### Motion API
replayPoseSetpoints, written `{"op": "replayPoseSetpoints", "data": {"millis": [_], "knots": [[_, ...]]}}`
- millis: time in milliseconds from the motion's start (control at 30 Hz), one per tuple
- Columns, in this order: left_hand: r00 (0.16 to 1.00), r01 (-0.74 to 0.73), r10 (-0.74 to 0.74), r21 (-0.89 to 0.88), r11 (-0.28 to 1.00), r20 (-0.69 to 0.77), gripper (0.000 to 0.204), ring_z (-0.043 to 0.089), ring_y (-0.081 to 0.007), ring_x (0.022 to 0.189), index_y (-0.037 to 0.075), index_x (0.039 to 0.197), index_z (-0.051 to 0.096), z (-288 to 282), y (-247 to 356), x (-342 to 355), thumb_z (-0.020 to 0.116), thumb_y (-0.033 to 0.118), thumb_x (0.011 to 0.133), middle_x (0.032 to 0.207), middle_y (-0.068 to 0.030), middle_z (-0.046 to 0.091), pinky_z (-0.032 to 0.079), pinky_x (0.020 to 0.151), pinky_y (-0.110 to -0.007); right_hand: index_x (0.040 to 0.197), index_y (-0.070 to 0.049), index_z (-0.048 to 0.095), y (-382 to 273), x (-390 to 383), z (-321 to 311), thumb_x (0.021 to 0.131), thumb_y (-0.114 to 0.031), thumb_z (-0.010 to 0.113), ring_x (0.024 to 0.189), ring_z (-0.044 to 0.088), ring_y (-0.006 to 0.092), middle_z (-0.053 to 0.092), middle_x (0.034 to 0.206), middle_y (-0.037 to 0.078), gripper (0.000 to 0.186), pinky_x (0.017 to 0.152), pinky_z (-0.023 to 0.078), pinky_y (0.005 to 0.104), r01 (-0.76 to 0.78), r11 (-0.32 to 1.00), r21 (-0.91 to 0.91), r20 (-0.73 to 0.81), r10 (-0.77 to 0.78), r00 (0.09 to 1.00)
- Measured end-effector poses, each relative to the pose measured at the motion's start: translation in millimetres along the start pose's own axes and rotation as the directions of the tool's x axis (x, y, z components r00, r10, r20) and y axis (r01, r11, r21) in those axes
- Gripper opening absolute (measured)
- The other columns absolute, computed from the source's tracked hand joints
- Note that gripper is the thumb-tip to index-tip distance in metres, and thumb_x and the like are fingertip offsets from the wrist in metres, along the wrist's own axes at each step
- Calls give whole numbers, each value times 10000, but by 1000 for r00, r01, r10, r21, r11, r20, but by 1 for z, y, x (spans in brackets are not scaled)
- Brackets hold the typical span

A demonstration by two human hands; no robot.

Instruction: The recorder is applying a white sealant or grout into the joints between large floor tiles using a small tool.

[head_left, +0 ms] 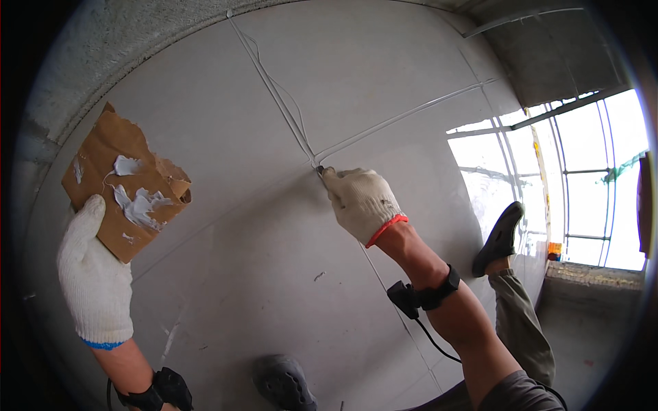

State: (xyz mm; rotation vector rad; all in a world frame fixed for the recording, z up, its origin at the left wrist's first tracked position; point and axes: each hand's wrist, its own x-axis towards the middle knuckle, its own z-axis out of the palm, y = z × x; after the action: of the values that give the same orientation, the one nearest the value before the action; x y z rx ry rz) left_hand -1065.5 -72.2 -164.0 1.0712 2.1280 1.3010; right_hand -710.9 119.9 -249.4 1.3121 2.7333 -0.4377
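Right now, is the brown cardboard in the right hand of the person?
No, the left hand holds the brown cardboard, and the right hand is apart from it.

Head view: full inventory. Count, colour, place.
Cardboard: 1, brown, left.
Paste: several dabs, whitish, on the cardboard.
Tiled floor: 1, grey, throughout.
Joint lines: several, pale, meeting near centre.
Small tool: 1, dark-tipped, centre, kind unclear.
Concrete surface: 1, grey, upper left.
Opening: 1, bright white, right.
Small object: 1, orange, opening's lower edge.
Wrist devices: 2, black, one per wrist.
Trouser leg: 1, grey-green, lower right.
Shoes: 2, dark, right and bottom.
Forearms: 2, bare, lower edge.
Left hand: 1, white-gloved, blue-cuffed, left, holding cardboard.
Right hand: 1, white-gloved, red-cuffed, centre, pinching tool.
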Motion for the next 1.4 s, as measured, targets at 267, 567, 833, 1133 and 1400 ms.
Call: {"op": "replayPoseSetpoints", "data": {"millis": [267, 567, 833, 1133, 1400], "knots": [[999, -40, 40, 75, 996, -4, 333, 659, -246, 1181, 21, 1354, 665, 2, -2, -6, 592, 208, 1089, 1323, -197, 641, 576, 933, -343, 1177, -39, 645, -5, 6, -7, 1035, -135, 561, 716, 688, 361, 671, 733, 152, 191, 669, 546, 493, -45, 999, -17, 68, 46, 997], [983, 183, -184, -240, 953, 19, 335, 649, -224, 1175, -3, 1398, 615, -3, -1, -1, 595, 101, 1081, 1330, -169, 642, 581, 937, -334, 1173, -52, 659, -6, 9, -2, 1041, -147, 556, 707, 692, 353, 659, 699, 150, 193, 654, 548, 496, -12, 999, -40, 14, 13, 1000], [979, 199, -206, -255, 946, 0, 348, 641, -234, 1174, -2, 1407, 606, 5, 5, -3, 567, 161, 1102, 1300, -177, 631, 576, 926, -334, 1123, -50, 680, -6, 14, -7, 1016, -138, 565, 676, 692, 377, 654, 674, 164, 180, 622, 550, 506, -40, 996, -79, 80, 46, 996], [995, 103, -103, -54, 993, -3, 370, 638, -246, 1210, 23, 1421, 604, -5, -4, -2, 615, 38, 1052, 1369, -184, 629, 572, 971, -348, 1084, -24, 730, -16, 23, -23, 878, -30, 572, 813, 753, 409, 745, 849, 208, 260, 706, 617, 495, -141, 987, -74, 253, 156, 955], [982, 185, -188, -302, 935, 20, 366, 627, -231, 1207, -20, 1408, 595, 6, 7, -2, 570, 187, 1107, 1355, -185, 611, 575, 949, -336, 1092, -31, 744, -12, 8, -26, 871, -29, 578, 821, 746, 411, 743, 850, 210, 277, 733, 609, 497, -154, 986, -69, 303, 168, 938]]}}
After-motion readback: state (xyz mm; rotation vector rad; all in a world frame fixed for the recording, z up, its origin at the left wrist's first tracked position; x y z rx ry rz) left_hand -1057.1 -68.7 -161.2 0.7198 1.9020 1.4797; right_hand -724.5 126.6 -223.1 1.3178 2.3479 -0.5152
